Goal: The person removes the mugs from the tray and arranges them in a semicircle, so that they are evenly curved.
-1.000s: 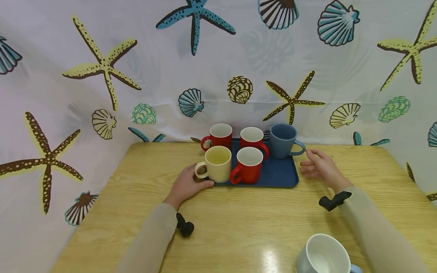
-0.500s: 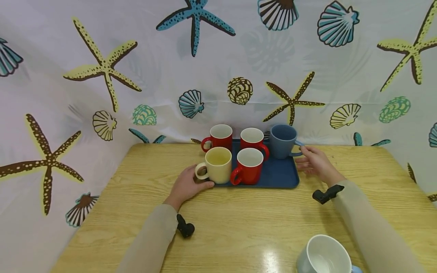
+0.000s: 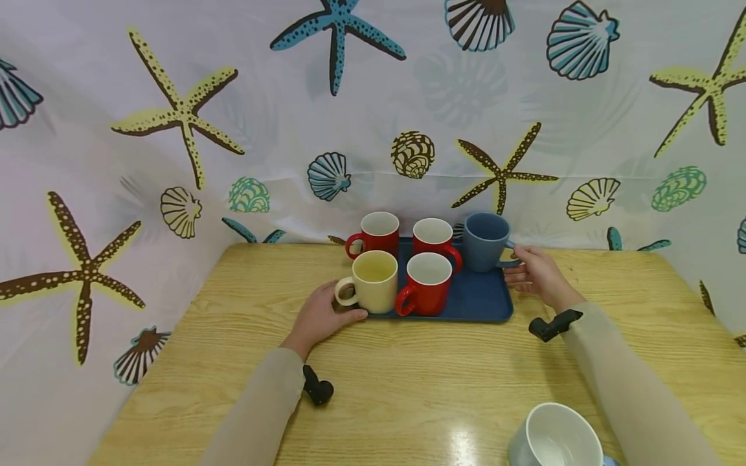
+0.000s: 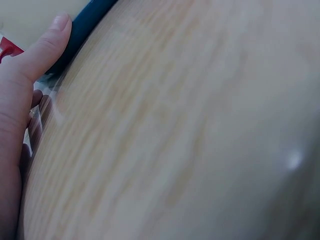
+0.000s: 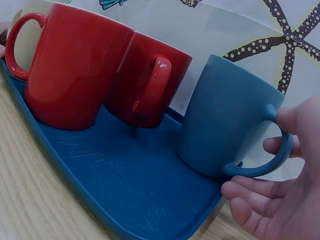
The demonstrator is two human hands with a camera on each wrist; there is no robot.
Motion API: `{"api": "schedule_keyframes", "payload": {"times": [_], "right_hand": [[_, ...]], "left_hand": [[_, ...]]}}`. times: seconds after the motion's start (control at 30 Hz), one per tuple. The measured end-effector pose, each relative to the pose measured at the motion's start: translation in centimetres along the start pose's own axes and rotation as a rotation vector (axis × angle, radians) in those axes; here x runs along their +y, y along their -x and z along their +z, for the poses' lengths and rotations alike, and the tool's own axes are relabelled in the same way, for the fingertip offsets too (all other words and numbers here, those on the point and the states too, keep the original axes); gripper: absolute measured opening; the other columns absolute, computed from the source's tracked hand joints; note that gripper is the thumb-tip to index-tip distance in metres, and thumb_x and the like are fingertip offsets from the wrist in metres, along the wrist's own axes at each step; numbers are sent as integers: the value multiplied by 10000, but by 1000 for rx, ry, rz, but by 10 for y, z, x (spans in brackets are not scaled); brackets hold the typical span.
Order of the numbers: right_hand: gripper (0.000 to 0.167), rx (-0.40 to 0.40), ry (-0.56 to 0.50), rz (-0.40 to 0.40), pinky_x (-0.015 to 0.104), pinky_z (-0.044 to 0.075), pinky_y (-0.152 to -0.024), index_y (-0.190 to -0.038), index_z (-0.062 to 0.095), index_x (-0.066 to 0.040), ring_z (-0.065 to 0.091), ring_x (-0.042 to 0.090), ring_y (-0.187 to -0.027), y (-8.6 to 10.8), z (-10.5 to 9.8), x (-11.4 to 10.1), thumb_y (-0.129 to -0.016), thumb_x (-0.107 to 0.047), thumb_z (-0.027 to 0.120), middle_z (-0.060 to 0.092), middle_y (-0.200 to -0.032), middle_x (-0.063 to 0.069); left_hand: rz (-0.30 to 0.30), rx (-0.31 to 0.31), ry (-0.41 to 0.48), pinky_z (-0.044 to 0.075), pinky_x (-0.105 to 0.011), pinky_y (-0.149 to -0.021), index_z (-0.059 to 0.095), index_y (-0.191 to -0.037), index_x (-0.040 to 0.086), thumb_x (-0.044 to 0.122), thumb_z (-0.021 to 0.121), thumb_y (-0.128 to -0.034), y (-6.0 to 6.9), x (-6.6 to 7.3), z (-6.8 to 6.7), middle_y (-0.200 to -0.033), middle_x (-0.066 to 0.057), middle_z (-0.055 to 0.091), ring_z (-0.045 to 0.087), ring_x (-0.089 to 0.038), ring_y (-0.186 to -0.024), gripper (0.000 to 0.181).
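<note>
On a dark blue tray (image 3: 474, 299) stand a pale yellow mug (image 3: 377, 290), a front red mug (image 3: 430, 296), a back-left red mug (image 3: 386, 244), a back-middle red mug (image 3: 427, 247) and a blue mug (image 3: 485, 249). My right hand (image 3: 542, 275) pinches the blue mug's handle between thumb and index finger; in the right wrist view its other fingers lie below the handle, by the tray's edge. My left hand (image 3: 322, 317) holds the tray's front-left corner, thumb along the rim, beside the yellow mug's handle. Its other fingers are mostly hidden.
A white-lined mug with a light blue handle (image 3: 556, 440) stands at the near right, cut off by the frame. Behind the wooden table (image 3: 396, 375) hangs a white cloth (image 3: 280, 116) printed with starfish and shells, close behind the tray.
My right hand has moved left to the blue mug and taken hold of its handle. My left hand stays at the tray's corner, and the mugs stand where they were.
</note>
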State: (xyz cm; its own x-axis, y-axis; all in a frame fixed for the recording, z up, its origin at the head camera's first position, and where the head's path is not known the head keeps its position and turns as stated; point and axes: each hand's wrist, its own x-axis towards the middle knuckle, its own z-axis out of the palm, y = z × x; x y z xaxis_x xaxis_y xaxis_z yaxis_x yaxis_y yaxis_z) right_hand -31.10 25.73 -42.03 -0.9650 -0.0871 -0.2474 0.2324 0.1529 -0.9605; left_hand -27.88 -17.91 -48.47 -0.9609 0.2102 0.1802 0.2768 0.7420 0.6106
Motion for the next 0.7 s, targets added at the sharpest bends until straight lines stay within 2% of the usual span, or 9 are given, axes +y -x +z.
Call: {"api": "schedule_keyframes", "payload": {"times": [0.17, 0.33, 0.57, 0.7], "right_hand": [[395, 35, -30, -21, 325, 509, -676, -1097, 423, -57, 648, 224, -885, -1, 2, -2, -975, -432, 411, 610, -1058, 217], [332, 66, -33, -26, 326, 519, -652, -997, 430, -78, 654, 209, -816, -1, 6, -3, -975, -409, 428, 638, -914, 153], [318, 18, -66, -5, 360, 525, -721, -930, 430, -82, 659, 195, -799, 2, 4, -5, -980, -396, 421, 632, -825, 100], [302, 7, -43, -37, 405, 511, -777, -880, 436, -83, 661, 202, -791, 12, 5, -11, -990, -363, 408, 631, -798, 95]], "left_hand": [[3, 5, 10, 381, -425, -964, 572, -1195, 216, 673, 682, -665, 0, 1, -2, -1172, 21, 573, 500, -194, -1114, 708], [-2, 6, -6, 384, -414, -961, 570, -1192, 227, 700, 663, -657, -1, 0, -1, -1174, 27, 571, 501, -184, -1110, 720], [3, 10, -12, 385, -426, -960, 568, -1195, 221, 747, 637, -632, -3, -3, 1, -1179, 22, 571, 504, -191, -1114, 774], [7, 14, -16, 382, -425, -965, 562, -1207, 223, 751, 633, -630, -4, -6, 1, -1191, 21, 569, 501, -191, -1121, 785]]}}
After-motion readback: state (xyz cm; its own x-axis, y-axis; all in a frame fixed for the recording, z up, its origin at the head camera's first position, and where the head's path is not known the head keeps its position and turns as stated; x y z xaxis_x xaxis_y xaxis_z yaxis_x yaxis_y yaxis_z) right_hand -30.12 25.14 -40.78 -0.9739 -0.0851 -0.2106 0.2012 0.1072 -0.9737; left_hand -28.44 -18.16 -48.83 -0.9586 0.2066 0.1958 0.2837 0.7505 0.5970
